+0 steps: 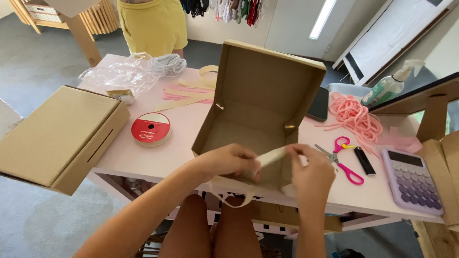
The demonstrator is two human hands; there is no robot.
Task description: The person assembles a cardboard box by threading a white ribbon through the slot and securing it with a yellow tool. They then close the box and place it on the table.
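Note:
My left hand and my right hand both pinch a cream ribbon in front of an open brown cardboard box that stands on the pink table. The ribbon stretches between the two hands, and a loose loop of it hangs below my left hand over my knees. The box's lid is raised and its inside shows nothing in it.
A closed cardboard box overhangs the table's left edge beside a red ribbon spool. Pink scissors, a black lighter, a purple calculator, pink cord, a phone and a spray bottle lie right. A person in yellow stands behind.

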